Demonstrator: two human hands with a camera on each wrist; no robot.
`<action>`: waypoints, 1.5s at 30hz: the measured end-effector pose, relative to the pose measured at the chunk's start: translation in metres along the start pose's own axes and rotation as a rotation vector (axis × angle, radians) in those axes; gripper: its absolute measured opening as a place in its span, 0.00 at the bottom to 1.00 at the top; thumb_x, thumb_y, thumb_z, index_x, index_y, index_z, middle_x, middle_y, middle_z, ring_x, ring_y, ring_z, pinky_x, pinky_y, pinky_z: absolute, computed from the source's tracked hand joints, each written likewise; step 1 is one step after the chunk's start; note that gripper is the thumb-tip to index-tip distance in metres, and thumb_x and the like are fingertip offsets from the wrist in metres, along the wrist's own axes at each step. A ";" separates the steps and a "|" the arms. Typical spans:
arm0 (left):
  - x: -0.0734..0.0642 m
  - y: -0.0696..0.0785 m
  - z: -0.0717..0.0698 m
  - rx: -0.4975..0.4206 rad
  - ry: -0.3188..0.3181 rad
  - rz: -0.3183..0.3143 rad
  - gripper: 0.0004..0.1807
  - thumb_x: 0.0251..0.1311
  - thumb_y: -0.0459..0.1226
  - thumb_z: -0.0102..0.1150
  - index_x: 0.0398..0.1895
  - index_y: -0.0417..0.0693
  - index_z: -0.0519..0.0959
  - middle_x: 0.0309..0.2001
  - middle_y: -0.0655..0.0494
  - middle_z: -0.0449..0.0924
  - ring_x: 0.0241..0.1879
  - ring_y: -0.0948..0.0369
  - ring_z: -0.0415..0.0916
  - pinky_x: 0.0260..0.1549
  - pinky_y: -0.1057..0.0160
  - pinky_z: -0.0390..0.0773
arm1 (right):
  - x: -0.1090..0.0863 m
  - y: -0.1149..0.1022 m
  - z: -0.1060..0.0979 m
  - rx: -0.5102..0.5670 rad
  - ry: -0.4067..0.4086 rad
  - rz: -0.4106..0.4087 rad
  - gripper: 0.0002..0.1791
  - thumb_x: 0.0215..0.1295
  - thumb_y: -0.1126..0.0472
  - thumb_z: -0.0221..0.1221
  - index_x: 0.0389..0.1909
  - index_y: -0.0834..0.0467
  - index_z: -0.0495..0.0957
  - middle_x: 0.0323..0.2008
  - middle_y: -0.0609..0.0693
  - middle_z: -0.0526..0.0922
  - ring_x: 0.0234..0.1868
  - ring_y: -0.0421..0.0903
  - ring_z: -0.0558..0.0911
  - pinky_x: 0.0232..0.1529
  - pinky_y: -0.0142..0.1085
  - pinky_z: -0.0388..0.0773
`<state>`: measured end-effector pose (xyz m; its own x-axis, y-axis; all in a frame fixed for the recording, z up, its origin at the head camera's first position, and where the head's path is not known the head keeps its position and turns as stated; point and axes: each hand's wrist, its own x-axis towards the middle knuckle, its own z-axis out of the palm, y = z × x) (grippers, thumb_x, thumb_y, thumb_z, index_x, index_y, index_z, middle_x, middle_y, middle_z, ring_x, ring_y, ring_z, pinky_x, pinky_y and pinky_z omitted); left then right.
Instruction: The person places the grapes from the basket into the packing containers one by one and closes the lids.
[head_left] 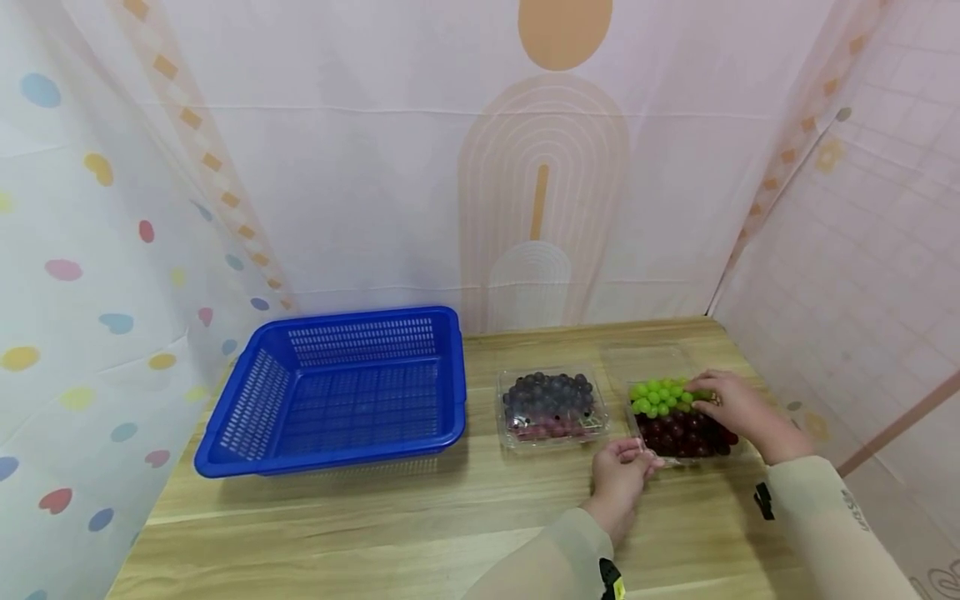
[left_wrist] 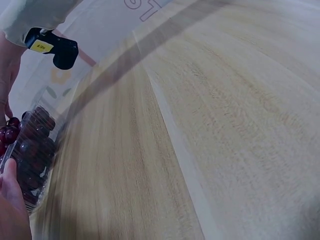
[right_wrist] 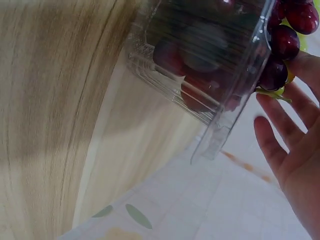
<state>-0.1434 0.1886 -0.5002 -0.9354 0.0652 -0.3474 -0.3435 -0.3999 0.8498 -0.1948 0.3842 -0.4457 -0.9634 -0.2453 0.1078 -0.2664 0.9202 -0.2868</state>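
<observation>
At the right of the table, a clear plastic box (right_wrist: 220, 131) stands with its lid (head_left: 647, 360) folded back. Dark red grapes (head_left: 675, 435) fill it, and a bunch of green grapes (head_left: 654, 397) lies over their far part. My right hand (head_left: 738, 414) holds the green bunch at its right end, thumb and fingers spread about it; in the right wrist view some fingertips are hidden behind grapes. With my left hand (head_left: 619, 479) I grip the box's near left corner, the thumb (left_wrist: 12, 182) against its side in the left wrist view.
Left of the open box sits a closed clear box (head_left: 553, 408) of dark and reddish grapes. A large blue plastic basket (head_left: 454, 375) stands on the left of the wooden table (head_left: 375, 525). Patterned cloth (head_left: 360, 208) hangs behind and at both sides.
</observation>
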 end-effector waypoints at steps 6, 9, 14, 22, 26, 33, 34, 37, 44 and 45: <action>0.000 0.001 0.000 0.000 0.004 -0.009 0.09 0.52 0.19 0.60 0.37 0.33 0.76 0.28 0.51 0.73 0.22 0.62 0.78 0.31 0.61 0.82 | 0.002 -0.002 0.002 -0.045 -0.036 0.037 0.13 0.61 0.64 0.61 0.46 0.63 0.81 0.48 0.64 0.81 0.48 0.63 0.76 0.49 0.57 0.72; 0.001 0.001 -0.001 -0.001 0.004 -0.012 0.09 0.53 0.20 0.59 0.37 0.33 0.76 0.28 0.50 0.74 0.22 0.62 0.78 0.30 0.61 0.82 | 0.004 -0.002 0.004 -0.046 -0.032 0.032 0.13 0.60 0.65 0.62 0.45 0.64 0.82 0.46 0.64 0.81 0.47 0.64 0.78 0.47 0.56 0.74; 0.001 0.000 -0.001 -0.002 -0.002 -0.012 0.09 0.53 0.20 0.59 0.37 0.33 0.76 0.28 0.50 0.74 0.23 0.61 0.79 0.29 0.63 0.81 | 0.004 -0.004 0.005 -0.025 -0.021 0.054 0.11 0.58 0.67 0.63 0.42 0.63 0.82 0.42 0.61 0.74 0.33 0.52 0.77 0.32 0.44 0.75; 0.001 0.003 -0.002 -0.016 -0.012 -0.018 0.09 0.53 0.19 0.58 0.38 0.33 0.76 0.28 0.48 0.74 0.24 0.60 0.80 0.30 0.62 0.82 | 0.008 -0.001 0.006 0.020 -0.047 0.064 0.11 0.59 0.67 0.62 0.43 0.64 0.82 0.42 0.61 0.76 0.40 0.58 0.78 0.38 0.50 0.76; 0.001 0.003 -0.002 -0.020 -0.011 -0.027 0.09 0.54 0.19 0.58 0.37 0.33 0.76 0.28 0.48 0.74 0.24 0.60 0.80 0.30 0.63 0.81 | 0.006 0.000 0.006 0.072 -0.036 0.095 0.13 0.61 0.66 0.61 0.47 0.65 0.79 0.44 0.63 0.79 0.42 0.60 0.79 0.40 0.52 0.77; 0.001 0.004 -0.004 -0.024 -0.013 -0.046 0.08 0.54 0.20 0.59 0.36 0.35 0.75 0.30 0.44 0.75 0.26 0.59 0.81 0.30 0.64 0.81 | -0.004 0.001 -0.003 0.202 -0.027 0.152 0.19 0.68 0.56 0.56 0.54 0.64 0.76 0.53 0.66 0.76 0.48 0.62 0.76 0.41 0.54 0.76; 0.000 0.004 -0.004 -0.018 -0.014 -0.046 0.08 0.54 0.20 0.59 0.37 0.36 0.75 0.30 0.43 0.75 0.26 0.59 0.81 0.30 0.64 0.81 | -0.006 0.002 -0.005 0.234 -0.018 0.148 0.19 0.69 0.56 0.55 0.54 0.64 0.76 0.54 0.68 0.75 0.48 0.62 0.76 0.41 0.53 0.76; 0.000 0.004 -0.004 -0.011 -0.010 -0.056 0.08 0.55 0.21 0.58 0.37 0.36 0.75 0.32 0.41 0.76 0.27 0.59 0.82 0.31 0.64 0.81 | -0.011 0.006 -0.010 0.315 0.034 0.159 0.20 0.72 0.56 0.51 0.54 0.66 0.75 0.55 0.69 0.73 0.48 0.63 0.75 0.39 0.52 0.77; -0.001 0.004 -0.005 -0.005 -0.018 -0.058 0.09 0.55 0.21 0.58 0.38 0.36 0.75 0.31 0.47 0.75 0.28 0.57 0.82 0.32 0.63 0.81 | -0.022 0.025 -0.016 0.347 -0.037 0.383 0.23 0.74 0.62 0.44 0.59 0.78 0.64 0.54 0.79 0.67 0.49 0.70 0.73 0.40 0.52 0.77; -0.001 0.004 -0.005 -0.006 -0.017 -0.056 0.09 0.55 0.21 0.58 0.38 0.36 0.75 0.30 0.48 0.75 0.28 0.57 0.82 0.32 0.63 0.81 | -0.023 0.027 -0.016 0.368 -0.079 0.414 0.24 0.73 0.63 0.44 0.60 0.79 0.62 0.54 0.80 0.67 0.48 0.70 0.74 0.41 0.52 0.77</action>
<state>-0.1436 0.1824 -0.4988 -0.9159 0.1035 -0.3877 -0.3952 -0.4005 0.8267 -0.1794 0.4199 -0.4408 -0.9852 0.0794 -0.1519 0.1562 0.7807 -0.6051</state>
